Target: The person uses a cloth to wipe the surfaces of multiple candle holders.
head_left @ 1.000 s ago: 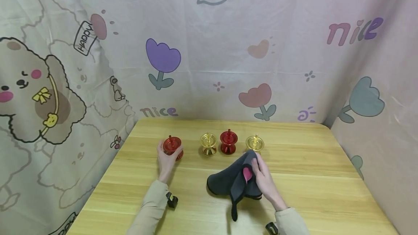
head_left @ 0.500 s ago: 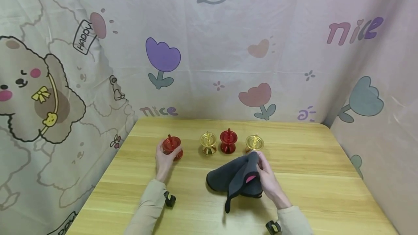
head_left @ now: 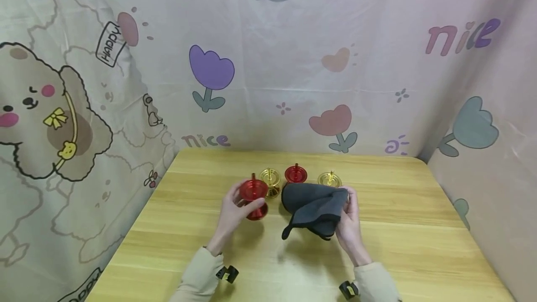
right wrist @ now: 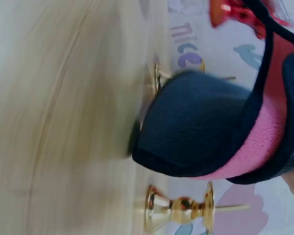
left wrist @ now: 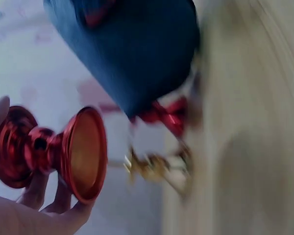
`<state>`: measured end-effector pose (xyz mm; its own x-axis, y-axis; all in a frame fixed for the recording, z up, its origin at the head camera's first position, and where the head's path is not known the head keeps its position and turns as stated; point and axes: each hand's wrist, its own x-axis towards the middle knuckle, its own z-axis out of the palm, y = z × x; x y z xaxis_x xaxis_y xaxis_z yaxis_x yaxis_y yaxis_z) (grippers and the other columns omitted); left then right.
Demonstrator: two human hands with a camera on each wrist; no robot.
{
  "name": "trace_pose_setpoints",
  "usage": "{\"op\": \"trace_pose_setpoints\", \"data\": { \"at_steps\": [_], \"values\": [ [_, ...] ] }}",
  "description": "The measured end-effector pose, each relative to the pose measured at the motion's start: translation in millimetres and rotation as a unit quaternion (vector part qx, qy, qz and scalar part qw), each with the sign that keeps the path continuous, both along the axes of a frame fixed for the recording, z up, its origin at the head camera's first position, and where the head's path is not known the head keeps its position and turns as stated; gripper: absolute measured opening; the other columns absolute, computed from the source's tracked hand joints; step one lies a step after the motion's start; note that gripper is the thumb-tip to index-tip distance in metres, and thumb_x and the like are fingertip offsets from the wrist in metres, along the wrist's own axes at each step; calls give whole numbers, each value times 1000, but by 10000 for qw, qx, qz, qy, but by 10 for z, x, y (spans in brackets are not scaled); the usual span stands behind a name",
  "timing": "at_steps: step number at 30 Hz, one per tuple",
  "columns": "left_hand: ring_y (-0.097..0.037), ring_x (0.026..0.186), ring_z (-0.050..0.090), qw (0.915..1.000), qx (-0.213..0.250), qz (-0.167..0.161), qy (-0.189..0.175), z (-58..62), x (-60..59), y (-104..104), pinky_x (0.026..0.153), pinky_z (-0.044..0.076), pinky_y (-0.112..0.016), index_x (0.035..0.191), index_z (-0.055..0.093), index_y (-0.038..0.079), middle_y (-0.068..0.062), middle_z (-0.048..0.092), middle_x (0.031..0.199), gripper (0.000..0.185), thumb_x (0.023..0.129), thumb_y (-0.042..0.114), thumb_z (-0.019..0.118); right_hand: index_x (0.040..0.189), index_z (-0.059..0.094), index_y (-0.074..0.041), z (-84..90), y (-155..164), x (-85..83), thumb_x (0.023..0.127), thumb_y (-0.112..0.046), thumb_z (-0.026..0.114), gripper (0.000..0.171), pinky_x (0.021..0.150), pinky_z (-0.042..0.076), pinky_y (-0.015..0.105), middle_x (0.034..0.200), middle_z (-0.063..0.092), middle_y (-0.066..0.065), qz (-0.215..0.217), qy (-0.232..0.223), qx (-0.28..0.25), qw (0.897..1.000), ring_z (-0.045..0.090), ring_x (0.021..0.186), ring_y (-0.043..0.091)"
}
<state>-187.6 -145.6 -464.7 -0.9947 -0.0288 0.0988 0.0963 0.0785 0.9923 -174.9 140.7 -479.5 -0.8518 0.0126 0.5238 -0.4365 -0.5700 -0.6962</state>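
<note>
My left hand (head_left: 230, 218) grips a red metal candle holder (head_left: 253, 191) with a spike on top, raised off the table. The left wrist view shows fingers and thumb around this candle holder (left wrist: 41, 144), its hollow base facing the table. To its right, my right hand (head_left: 351, 229) holds a bunched dark grey cloth (head_left: 316, 204) above the table. A pink underside shows on the cloth (right wrist: 257, 144) in the right wrist view. Cloth and candle holder are apart. Part of the right hand is hidden behind the cloth.
Behind the hands stand a gold candle holder (head_left: 270, 177), another red candle holder (head_left: 296, 174) and a second gold candle holder (head_left: 329, 179). The cloth partly covers the latter two. Printed curtains (head_left: 268, 59) rise behind and beside the wooden table (head_left: 398, 209).
My left hand has lifted the red candle holder and carried it right, close to the first gold one. The cloth has been raised and turned by my right hand, its hanging corner shifting left.
</note>
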Motion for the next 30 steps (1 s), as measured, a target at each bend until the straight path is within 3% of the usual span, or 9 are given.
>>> {"op": "trace_pose_setpoints", "data": {
  "at_steps": [5, 10, 13, 19, 24, 27, 30],
  "values": [
    [-27, 114, 68, 9938, 9, -1097, 155, 222, 116, 244, 93, 57, -31, 142, 51, 11, -18, 67, 131, 67, 83, 15, 83, 128, 48, -18, 60, -150, -12, 101, 16, 34, 46, 76, 58, 16, 117, 68, -3, -372, 625, 247, 9970, 68, 102, 4],
    [-25, 112, 68, 9853, -238, -1649, 372, 318, 151, 438, 91, 57, -26, 145, 49, 11, -16, 67, 130, 70, 84, 18, 83, 128, 46, -18, 111, -303, -9, 99, 18, 37, 47, 85, 56, 15, 130, 64, -8, -778, 936, 830, 9891, 62, 116, 2],
    [-30, 115, 67, 9827, -250, -1770, 488, 337, 174, 513, 92, 57, -24, 146, 48, 9, -18, 66, 132, 70, 85, 14, 81, 127, 44, -11, 117, -344, -16, 93, 24, 35, 50, 90, 52, 14, 134, 60, -6, -620, 1185, 1077, 9851, 59, 120, 3],
    [-35, 118, 64, 9753, -327, -1922, 1036, 364, 225, 557, 96, 54, -22, 147, 47, 5, -24, 62, 135, 69, 85, 3, 77, 123, 51, -4, 147, -280, -21, 87, 19, 55, 43, 109, 43, 19, 134, 58, -6, 3, 1077, 1677, 9799, 54, 128, 6],
    [-31, 124, 59, 9690, -426, -1963, 1440, 397, 269, 590, 101, 52, -25, 151, 44, 8, -20, 57, 142, 78, 82, 2, 80, 137, 55, -1, 171, -207, -79, 77, 23, 47, 64, 117, 36, 23, 143, 50, 5, 839, 1437, 1659, 9720, 44, 141, 17],
    [-30, 126, 59, 9700, -429, -1939, 1400, 422, 293, 594, 101, 52, -24, 153, 42, 10, -17, 56, 145, 81, 82, 6, 82, 138, 59, -2, 178, -164, -111, 72, 25, 45, 72, 118, 34, 25, 142, 50, 7, 840, 1543, 1902, 9659, 39, 146, 23],
    [-26, 124, 61, 9721, -454, -1979, 1179, 452, 314, 594, 100, 53, -23, 154, 41, 15, -12, 56, 147, 83, 83, 13, 83, 131, 67, -6, 179, -122, -123, 74, 25, 45, 69, 117, 34, 25, 139, 51, 4, 774, 1299, 2101, 9659, 39, 145, 21]
  ]
}}
